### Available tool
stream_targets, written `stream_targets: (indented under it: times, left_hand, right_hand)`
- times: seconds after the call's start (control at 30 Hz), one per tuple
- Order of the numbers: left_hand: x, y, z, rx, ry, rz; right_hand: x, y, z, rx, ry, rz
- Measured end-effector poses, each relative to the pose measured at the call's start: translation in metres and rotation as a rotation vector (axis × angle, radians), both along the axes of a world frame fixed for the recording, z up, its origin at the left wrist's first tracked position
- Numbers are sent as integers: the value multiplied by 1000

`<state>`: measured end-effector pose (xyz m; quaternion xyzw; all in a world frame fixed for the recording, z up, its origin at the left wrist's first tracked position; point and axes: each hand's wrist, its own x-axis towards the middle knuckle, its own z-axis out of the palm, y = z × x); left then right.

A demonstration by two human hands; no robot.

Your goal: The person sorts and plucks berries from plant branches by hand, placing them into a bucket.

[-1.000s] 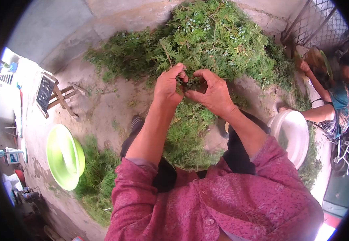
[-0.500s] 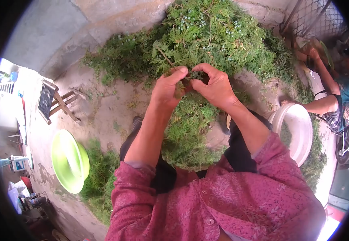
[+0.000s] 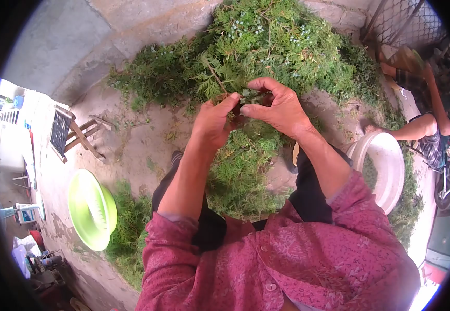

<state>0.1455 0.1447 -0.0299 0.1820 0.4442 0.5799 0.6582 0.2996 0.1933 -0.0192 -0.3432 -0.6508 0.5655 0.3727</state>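
My left hand point(image 3: 213, 122) is closed round a green leafy sprig point(image 3: 214, 75), whose brown stem rises past my thumb. Close by on the right, my right hand point(image 3: 278, 110) has its thumb and forefinger curved toward each other at small green leaves point(image 3: 249, 96) of the sprig. Beyond both hands lies a large heap of green branches point(image 3: 287, 46) with pale bluish berries. More cut greenery point(image 3: 245, 160) is on the ground below my hands, between my legs.
A lime-green basin point(image 3: 87, 210) stands at the left, near a folding stool point(image 3: 77, 133). On the right are a white bucket point(image 3: 385, 168) and another seated person point(image 3: 422, 127). A concrete wall point(image 3: 147, 23) runs behind the heap.
My right thumb and forefinger have shifted slightly at the sprig, showing more of its small leaves. The other person at the right has leaned and moved an arm.
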Motion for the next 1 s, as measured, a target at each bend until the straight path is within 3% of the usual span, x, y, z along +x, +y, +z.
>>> stream_targets:
  times: [0.2, 0.27, 0.3, 0.57, 0.63, 0.7, 1.0]
  left_hand:
    - [-2, -1, 0, -24, 113, -33]
    - [-3, -1, -1, -51, 122, -76]
    - [-2, -2, -1, -47, 94, -62]
    - [-2, -3, -8, -6, -71, -135]
    - [-3, -8, 1, -147, -158, -279]
    - [-2, -7, -2, -122, -112, -249]
    - [9, -9, -2, 31, 102, -73]
  right_hand:
    - [-2, -3, 2, 155, -195, 22]
    - [-3, 0, -4, 72, -111, 61]
    - [-2, 2, -7, -10, -27, 98]
    - [0, 2, -2, 21, -20, 43]
    - [0, 2, -4, 51, -3, 49]
    - [0, 3, -3, 56, -135, 3]
    - [-11, 12, -14, 19, -157, -85]
